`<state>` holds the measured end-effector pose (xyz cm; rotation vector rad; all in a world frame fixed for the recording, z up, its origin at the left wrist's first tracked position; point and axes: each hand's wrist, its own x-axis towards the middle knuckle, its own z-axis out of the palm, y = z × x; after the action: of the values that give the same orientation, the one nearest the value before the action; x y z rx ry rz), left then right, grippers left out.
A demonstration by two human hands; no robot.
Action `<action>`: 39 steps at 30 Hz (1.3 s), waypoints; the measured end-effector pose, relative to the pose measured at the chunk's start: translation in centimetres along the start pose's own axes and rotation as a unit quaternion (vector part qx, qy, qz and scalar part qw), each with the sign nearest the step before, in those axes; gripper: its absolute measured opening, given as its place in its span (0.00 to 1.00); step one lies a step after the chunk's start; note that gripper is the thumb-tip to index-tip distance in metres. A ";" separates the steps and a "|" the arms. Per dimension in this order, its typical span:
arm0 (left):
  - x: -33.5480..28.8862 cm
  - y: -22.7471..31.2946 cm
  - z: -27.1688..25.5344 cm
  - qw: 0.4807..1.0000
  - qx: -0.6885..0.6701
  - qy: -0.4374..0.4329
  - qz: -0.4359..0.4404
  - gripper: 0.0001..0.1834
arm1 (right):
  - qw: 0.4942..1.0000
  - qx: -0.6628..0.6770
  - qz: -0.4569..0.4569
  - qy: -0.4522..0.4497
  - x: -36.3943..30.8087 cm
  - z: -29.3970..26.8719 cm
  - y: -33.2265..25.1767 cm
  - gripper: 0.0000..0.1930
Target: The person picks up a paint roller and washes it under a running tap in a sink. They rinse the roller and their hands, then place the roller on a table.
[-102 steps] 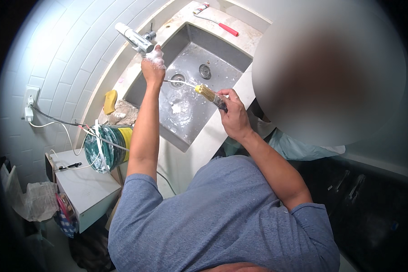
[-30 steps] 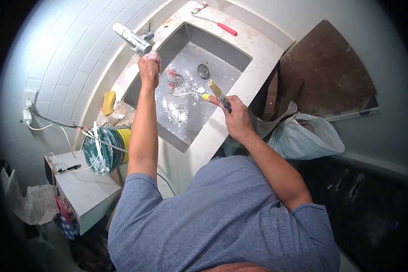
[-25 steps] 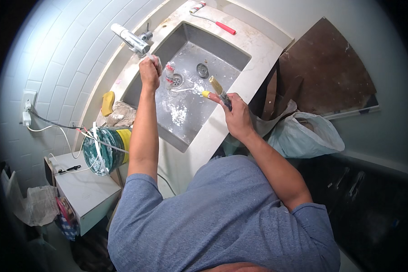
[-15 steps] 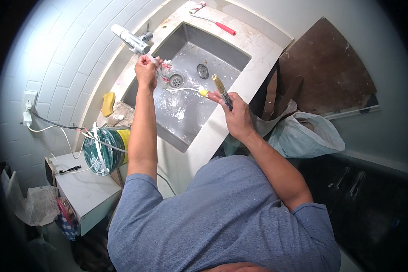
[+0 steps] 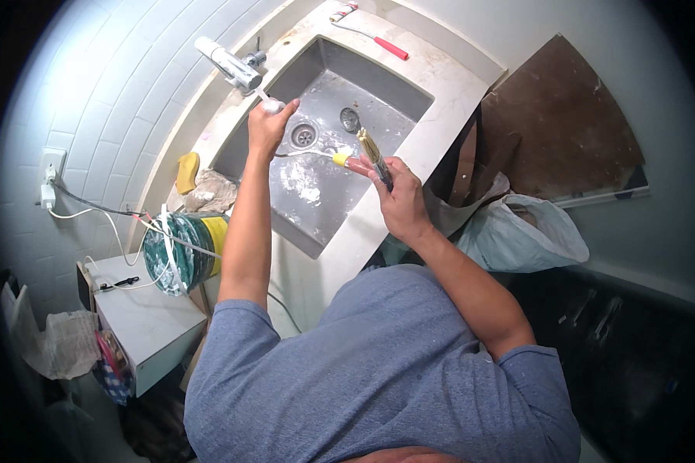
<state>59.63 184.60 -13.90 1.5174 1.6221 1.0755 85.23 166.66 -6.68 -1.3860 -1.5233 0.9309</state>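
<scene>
My right hand is closed around two tools over the sink's near right edge. One is a paintbrush, bristles up and caked with pale paint. The other is a small paint roller with a reddish handle and yellow collar. Its thin wire runs left to behind my left wrist. My left hand is under the tap, where water falls white onto it. The left thumb sticks out and the fingers curl away, seemingly around the roller's sleeve, which is hidden behind the hand. The grey sink has white paint splashes.
A second roller with a red handle lies on the far counter. A strainer sits in the sink. Left of it are a yellow sponge, a rag and a paint-smeared bucket. A pale sack stands right.
My left hand has shifted right and turned, thumb now outward, covering the striped sleeve that showed before. The paint roller and brush have moved slightly left with my right hand.
</scene>
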 end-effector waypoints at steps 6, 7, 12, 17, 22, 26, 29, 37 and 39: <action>1.4 0.9 0.5 0.997 -0.023 0.069 -0.019 0.25 | 1.000 -0.021 -0.006 0.000 0.1 -0.1 -0.3 0.14; 1.7 0.1 0.6 0.997 -0.027 0.074 0.018 0.26 | 1.000 -0.024 0.001 -0.005 0.2 -0.3 -0.1 0.14; 2.8 -0.4 0.1 0.998 -0.054 -0.019 0.021 0.26 | 0.994 -0.066 0.058 -0.060 0.6 -1.0 -0.4 0.15; 5.9 -0.3 -0.5 0.968 -0.243 -0.013 -0.055 0.22 | 0.995 -0.045 0.088 -0.028 0.3 -0.8 -1.0 0.15; 12.8 -3.5 -2.6 0.911 0.233 0.058 0.335 0.24 | 0.994 -0.049 0.094 -0.018 -0.1 -1.5 0.9 0.19; 15.9 -0.8 -2.3 0.779 0.571 -0.090 0.243 0.35 | 0.997 -0.040 0.071 -0.013 -0.5 -1.0 2.3 0.21; 18.2 -1.2 -2.8 0.738 0.628 -0.065 0.237 0.37 | 0.996 -0.047 0.070 -0.032 -0.5 -0.8 2.5 0.21; 21.2 -0.7 -2.4 0.766 0.592 -0.050 0.245 0.19 | 0.987 -0.061 0.140 -0.053 0.8 -1.7 -1.7 0.19; 21.6 -0.6 -2.1 0.778 0.572 -0.015 0.260 0.11 | 0.988 -0.065 0.131 -0.057 1.0 -1.7 -2.2 0.19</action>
<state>55.13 205.72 -12.04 2.8609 1.9899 0.1504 86.02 167.42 -3.94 -1.6820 -1.5329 1.1009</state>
